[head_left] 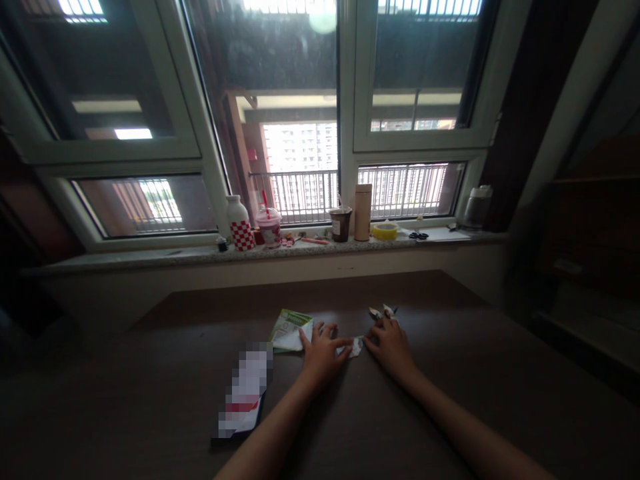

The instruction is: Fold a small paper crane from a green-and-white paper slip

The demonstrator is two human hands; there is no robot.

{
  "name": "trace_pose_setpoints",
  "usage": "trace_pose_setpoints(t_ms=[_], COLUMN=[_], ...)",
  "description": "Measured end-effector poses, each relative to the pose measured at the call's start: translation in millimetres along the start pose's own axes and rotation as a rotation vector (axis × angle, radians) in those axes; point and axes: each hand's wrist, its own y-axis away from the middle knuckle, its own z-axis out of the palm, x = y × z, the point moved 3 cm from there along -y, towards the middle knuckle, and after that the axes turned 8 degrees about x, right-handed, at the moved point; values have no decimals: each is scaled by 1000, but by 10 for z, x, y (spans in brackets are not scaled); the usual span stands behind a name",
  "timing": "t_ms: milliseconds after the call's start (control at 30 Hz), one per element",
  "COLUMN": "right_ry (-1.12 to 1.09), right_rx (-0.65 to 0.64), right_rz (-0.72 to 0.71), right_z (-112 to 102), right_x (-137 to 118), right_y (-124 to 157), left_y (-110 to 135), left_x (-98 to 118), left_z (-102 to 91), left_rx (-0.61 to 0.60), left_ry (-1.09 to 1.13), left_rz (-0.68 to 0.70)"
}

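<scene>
A small piece of printed paper, white with bits of blue and orange, lies low over the table between my hands. Its left end is pinched by the thumb and forefinger of my left hand, whose other fingers are spread. My right hand has its thumb and forefinger closed at the piece's right edge; their grip is partly hidden. Just beyond the right fingers are small, pointed printed scraps. A green and white printed packet or sheet lies beside my left hand, partly under its outer fingers.
Left of my left forearm, a dark-edged flat item with a blurred top lies on the brown table. Behind, the windowsill holds a checkered bottle, cups, a tan flask, yellow tape and scissors.
</scene>
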Motion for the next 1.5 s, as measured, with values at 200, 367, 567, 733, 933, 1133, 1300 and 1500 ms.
trace_pose_setpoints(t_ms=[200,367,567,733,933,1133,1300,1500], right_ry=[-24,-31,-43,-48,-66,-94,-124,-196], right_rx=[-32,-42,-79,-99,-116,-101,-71,-35], right_rz=[11,44,53,52,47,53,26,16], right_z=[7,-3,-17,-47,-73,-35,18,74], right_x=[11,-3,-23,-32,-60,-20,20,71], right_y=[4,32,49,52,70,89,89,67], left_y=[-3,-11,-15,-5,0,-10,-15,-18], left_x=[-19,-40,-48,-39,-19,-34,-45,-46], left_z=[23,46,49,32,15,35,44,51], left_rx=[11,29,20,20,3,13,36,33], left_ry=[5,2,2,4,-3,-26,-37,-44], left_rz=[1,7,-6,-6,-17,-20,-32,-38])
